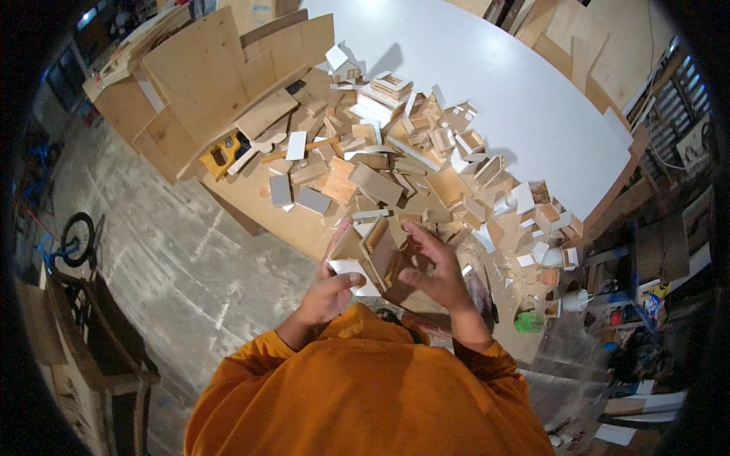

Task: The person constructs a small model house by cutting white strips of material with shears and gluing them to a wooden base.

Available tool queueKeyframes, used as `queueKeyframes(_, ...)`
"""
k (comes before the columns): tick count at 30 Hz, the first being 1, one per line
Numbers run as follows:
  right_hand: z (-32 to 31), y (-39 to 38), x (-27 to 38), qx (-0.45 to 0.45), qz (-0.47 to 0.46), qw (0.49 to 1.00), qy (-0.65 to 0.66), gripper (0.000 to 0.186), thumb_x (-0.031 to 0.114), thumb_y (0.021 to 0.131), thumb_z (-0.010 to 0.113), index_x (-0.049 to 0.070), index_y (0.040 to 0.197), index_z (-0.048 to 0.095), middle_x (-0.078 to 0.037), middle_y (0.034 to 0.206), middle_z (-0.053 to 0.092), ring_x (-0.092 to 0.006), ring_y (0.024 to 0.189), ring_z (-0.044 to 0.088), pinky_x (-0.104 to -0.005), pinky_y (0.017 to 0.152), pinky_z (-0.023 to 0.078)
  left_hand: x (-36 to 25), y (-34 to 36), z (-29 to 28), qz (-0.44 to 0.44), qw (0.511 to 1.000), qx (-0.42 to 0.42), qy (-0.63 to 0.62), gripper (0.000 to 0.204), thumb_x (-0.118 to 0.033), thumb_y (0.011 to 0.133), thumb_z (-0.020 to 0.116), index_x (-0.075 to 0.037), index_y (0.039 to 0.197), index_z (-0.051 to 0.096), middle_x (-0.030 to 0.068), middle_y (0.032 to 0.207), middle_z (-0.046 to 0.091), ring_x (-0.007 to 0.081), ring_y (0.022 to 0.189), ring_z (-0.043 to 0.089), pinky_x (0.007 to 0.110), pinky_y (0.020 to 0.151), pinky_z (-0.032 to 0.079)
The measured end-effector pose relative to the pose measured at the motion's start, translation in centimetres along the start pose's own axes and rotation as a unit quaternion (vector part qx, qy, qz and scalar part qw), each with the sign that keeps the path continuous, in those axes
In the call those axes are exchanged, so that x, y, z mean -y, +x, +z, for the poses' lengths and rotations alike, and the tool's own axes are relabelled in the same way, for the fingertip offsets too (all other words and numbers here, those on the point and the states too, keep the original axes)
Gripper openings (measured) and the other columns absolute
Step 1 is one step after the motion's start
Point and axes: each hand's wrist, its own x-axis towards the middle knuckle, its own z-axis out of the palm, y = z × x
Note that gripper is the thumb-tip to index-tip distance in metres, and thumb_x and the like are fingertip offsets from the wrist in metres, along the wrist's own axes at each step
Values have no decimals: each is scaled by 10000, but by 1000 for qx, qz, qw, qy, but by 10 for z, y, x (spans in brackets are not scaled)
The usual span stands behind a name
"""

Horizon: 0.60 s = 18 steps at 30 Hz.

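My left hand (325, 295) grips a small wooden box-like piece (379, 257) made of thin boards, tilted in front of my chest. A white panel or sheet (347, 267) shows at its near left side, under my left thumb. On the other side, my right hand (439, 272) is open, with its thumb and fingers apart and curved toward the piece. Whether a right fingertip touches it is hard to tell. Just beyond lies a pile of wood offcuts (372, 182) and small white and bare-wood box shapes.
A small model house (344, 65) stands at the pile's far edge. A yellow-handled saw (222, 155) lies at the left, below leaning plywood sheets (201, 68). The white tabletop (502, 76) extends behind. At the right are a green item (528, 322) and a white cup (576, 301).
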Motion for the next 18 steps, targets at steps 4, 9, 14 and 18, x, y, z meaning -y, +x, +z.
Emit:
queueKeyframes(4,5,5,30,46,-85,990,-104,987,529,608,796,-59,1302,412,-251,1243,509,-335,1175,493,-387,958,403,-5,-2,9,-2,999,20,33,932,62,705,643,-120,1472,145,65,1371,382,172,1120,471,277,846,428)
queueKeyframes(9,8,3,31,45,-58,996,-56,1035,487,592,825,-113,1303,371,-273,1265,484,-342,1186,488,-385,989,376,-8,-3,17,40,994,34,98,991,63,680,709,-89,1471,132,60,1405,350,183,1234,400,286,985,365)
queueKeyframes(14,9,-2,29,40,-70,995,-52,1013,448,607,830,-100,1318,360,-258,1262,496,-335,1168,506,-377,974,396,-9,-6,17,65,984,31,164,1005,9,672,748,-73,1467,139,67,1451,289,177,1285,342,293,1038,302)
queueKeyframes(18,10,-6,35,42,-67,997,-17,997,418,615,833,-74,1337,353,-241,1277,491,-320,1167,507,-374,966,406,-14,-9,15,105,949,40,293,1033,0,654,770,-52,1463,130,75,1476,243,175,1319,297,298,1064,263)
